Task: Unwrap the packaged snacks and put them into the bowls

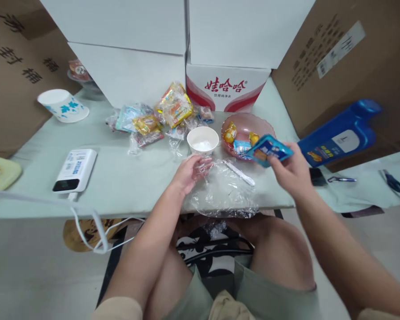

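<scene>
My right hand (295, 171) pinches a blue snack packet (270, 150) by its right end, above the front rim of a pink translucent bowl (250, 122). Inside that bowl lie yellow-wrapped snacks (230, 132) and a light-blue packet (242, 148). My left hand (191, 173) is just in front of a white paper bowl (202, 140), its fingers curled on the edge of a crumpled clear plastic bag (223, 191). A white plastic utensil (239, 173) rests on the bag. The bag hangs slightly over the table's front edge.
Several wrapped snacks (175, 106) are heaped behind the paper bowl. To the left stand a paper cup (64, 106) and a white power bank (76, 170) with a cable. A blue bottle (340, 133), a pen (342, 179) and scissors (394, 181) are at right. Boxes (226, 89) wall the back.
</scene>
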{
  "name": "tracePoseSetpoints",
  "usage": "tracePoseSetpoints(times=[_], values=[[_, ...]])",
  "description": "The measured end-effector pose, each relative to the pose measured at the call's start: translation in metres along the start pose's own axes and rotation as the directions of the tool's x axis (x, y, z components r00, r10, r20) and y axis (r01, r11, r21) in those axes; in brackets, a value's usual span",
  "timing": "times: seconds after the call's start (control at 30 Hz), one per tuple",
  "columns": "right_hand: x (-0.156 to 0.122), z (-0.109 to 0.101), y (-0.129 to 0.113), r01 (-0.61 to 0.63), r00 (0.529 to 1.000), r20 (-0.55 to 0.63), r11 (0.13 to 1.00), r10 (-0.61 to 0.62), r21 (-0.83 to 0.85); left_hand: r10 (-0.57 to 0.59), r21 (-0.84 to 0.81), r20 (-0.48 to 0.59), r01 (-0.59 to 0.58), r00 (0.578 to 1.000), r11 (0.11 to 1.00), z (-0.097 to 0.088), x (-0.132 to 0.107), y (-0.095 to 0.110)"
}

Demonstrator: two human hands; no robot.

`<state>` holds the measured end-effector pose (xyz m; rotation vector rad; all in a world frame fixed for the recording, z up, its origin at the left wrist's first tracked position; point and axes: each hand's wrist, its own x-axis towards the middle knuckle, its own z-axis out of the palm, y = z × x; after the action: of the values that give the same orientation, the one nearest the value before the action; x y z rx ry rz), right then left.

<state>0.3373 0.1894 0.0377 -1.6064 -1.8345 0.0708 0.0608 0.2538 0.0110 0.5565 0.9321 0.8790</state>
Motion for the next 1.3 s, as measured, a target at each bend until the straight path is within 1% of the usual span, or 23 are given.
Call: tracePoseSetpoints(times=[0.07,0.13,0.23,0.3,0.4,0.47,0.57,0.63,0.67,0.73,0.8,0.83,0.9,0.97,1.0,1.03,1.07,1.1,1.13,1.17,1.2,1.27,1.3], values=[[0.043,-0.013,0.014,0.003,1.000,0.024,0.988,0.001,-0.151,0.003,0.009,0.017,-0.003,1.000,1.000,-0.001,0.001,0.001],[0.088,-0.014,0.025,0.025,0.993,0.121,0.958,0.010,-0.285,0.008,0.028,0.040,-0.010,0.999,1.000,0.000,0.002,0.001],[0.140,0.001,0.035,0.041,0.963,0.256,0.896,0.082,-0.442,0.012,0.058,0.055,-0.015,0.998,0.998,0.002,0.006,-0.002],[0.161,0.016,0.041,0.051,0.930,0.336,0.853,0.149,-0.519,0.001,0.072,0.053,-0.005,0.999,0.997,0.005,0.008,-0.003],[0.178,0.038,0.053,0.127,0.869,0.454,0.800,0.195,-0.587,-0.026,0.095,0.062,0.020,0.998,0.995,0.009,0.007,-0.005],[0.181,0.051,0.062,0.162,0.847,0.495,0.792,0.195,-0.589,-0.033,0.116,0.075,0.024,0.997,0.993,0.012,0.006,-0.006],[0.182,0.060,0.072,0.212,0.847,0.518,0.817,0.120,-0.536,-0.018,0.134,0.096,0.005,0.995,0.991,0.015,0.005,-0.006],[0.182,0.058,0.071,0.262,0.852,0.522,0.827,0.044,-0.498,-0.016,0.142,0.107,0.001,0.994,0.990,0.016,0.005,-0.006],[0.182,0.054,0.067,0.266,0.865,0.502,0.834,0.016,-0.484,-0.021,0.149,0.109,0.005,0.994,0.989,0.016,0.006,-0.007],[0.174,0.044,0.053,0.227,0.910,0.414,0.853,-0.015,-0.469,-0.040,0.179,0.087,0.024,0.995,0.983,0.017,0.006,-0.006],[0.153,0.032,0.030,0.168,0.957,0.288,0.892,-0.045,-0.420,-0.042,0.238,0.030,0.033,0.999,0.971,0.015,0.005,-0.005],[0.136,0.028,0.017,0.162,0.967,0.244,0.907,-0.068,-0.390,-0.030,0.281,-0.004,0.030,1.000,0.959,0.013,0.004,-0.004],[0.087,0.024,-0.009,0.156,0.984,0.115,0.972,-0.137,-0.175,0.012,0.385,-0.062,0.012,0.998,0.923,0.007,0.001,-0.002],[0.030,0.028,-0.031,0.214,0.966,0.166,0.973,-0.198,-0.085,0.043,0.477,-0.092,0.006,0.995,0.879,-0.004,-0.003,0.002],[0.002,0.032,-0.038,0.261,0.938,0.241,0.965,-0.249,-0.020,0.045,0.509,-0.105,0.015,0.993,0.860,-0.011,-0.004,0.004],[-0.023,0.036,-0.044,0.302,0.879,0.363,0.950,-0.310,0.078,0.038,0.531,-0.119,0.032,0.992,0.847,-0.018,-0.006,0.007],[-0.044,0.041,-0.047,0.306,0.823,0.460,0.943,-0.333,0.134,0.023,0.545,-0.131,0.052,0.991,0.837,-0.026,-0.008,0.010],[-0.060,0.045,-0.048,0.292,0.779,0.535,0.944,-0.327,0.152,0.002,0.557,-0.141,0.078,0.990,0.827,-0.033,-0.010,0.014],[-0.070,0.049,-0.049,0.274,0.738,0.601,0.950,-0.307,0.150,-0.029,0.568,-0.138,0.103,0.990,0.817,-0.041,-0.012,0.018],[-0.077,0.051,-0.049,0.256,0.708,0.649,0.958,-0.277,0.129,-0.070,0.580,-0.115,0.124,0.991,0.805,-0.047,-0.014,0.023],[-0.079,0.052,-0.048,0.245,0.684,0.686,0.964,-0.250,0.107,-0.120,0.593,-0.066,0.135,0.991,0.794,-0.053,-0.017,0.028],[-0.079,0.050,-0.047,0.242,0.640,0.733,0.966,-0.229,0.090,-0.189,0.620,0.058,0.113,0.980,0.776,-0.060,-0.020,0.034],[-0.078,0.049,-0.046,0.246,0.623,0.746,0.964,-0.234,0.096,-0.182,0.636,0.091,0.083,0.979,0.767,-0.062,-0.021,0.036]])
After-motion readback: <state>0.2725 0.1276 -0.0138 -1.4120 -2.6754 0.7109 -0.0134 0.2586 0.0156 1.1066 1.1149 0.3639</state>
